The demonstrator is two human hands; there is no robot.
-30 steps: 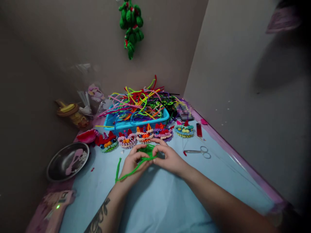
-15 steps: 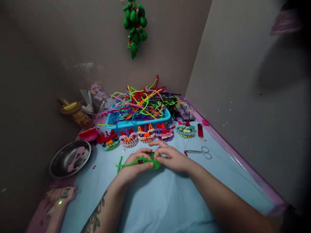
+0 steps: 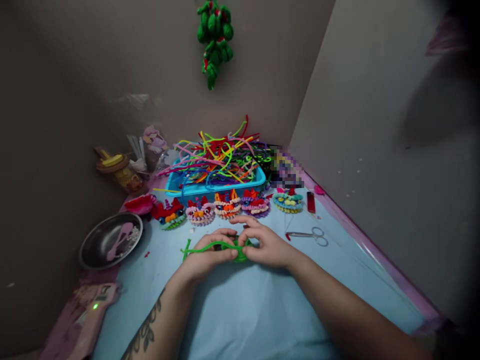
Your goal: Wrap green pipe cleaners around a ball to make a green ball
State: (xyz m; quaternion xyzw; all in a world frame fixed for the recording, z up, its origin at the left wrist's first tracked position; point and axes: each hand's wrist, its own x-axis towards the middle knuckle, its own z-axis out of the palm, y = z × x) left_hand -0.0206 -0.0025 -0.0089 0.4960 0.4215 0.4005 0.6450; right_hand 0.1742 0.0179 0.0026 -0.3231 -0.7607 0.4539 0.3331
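Low over the blue table cover, both my hands grip a small green piece of bent pipe cleaners (image 3: 241, 256). My left hand (image 3: 210, 252) is closed round its left side, thumb on top. A loose green pipe cleaner end trails across that hand to the left. My right hand (image 3: 264, 243) pinches the piece's right side between thumb and fingers, index finger raised. Fingers hide much of the green piece. Just beyond stand several colourful pipe cleaner animal heads (image 3: 227, 205) in a row. Small scissors (image 3: 309, 234) lie to the right of my right hand.
A blue basket (image 3: 210, 191) heaped with pipe cleaners (image 3: 221, 157) stands at the back. On the left are a metal bowl (image 3: 90, 252), a pink device with a green light (image 3: 93, 320) and a cup (image 3: 125, 175). A red lighter (image 3: 311, 202) lies right. Green ornaments (image 3: 215, 45) hang above.
My right thumb and fingers have shifted slightly on the green piece, and the pinch sits a little lower. The whole view has swung slightly left. My left hand keeps its hold.
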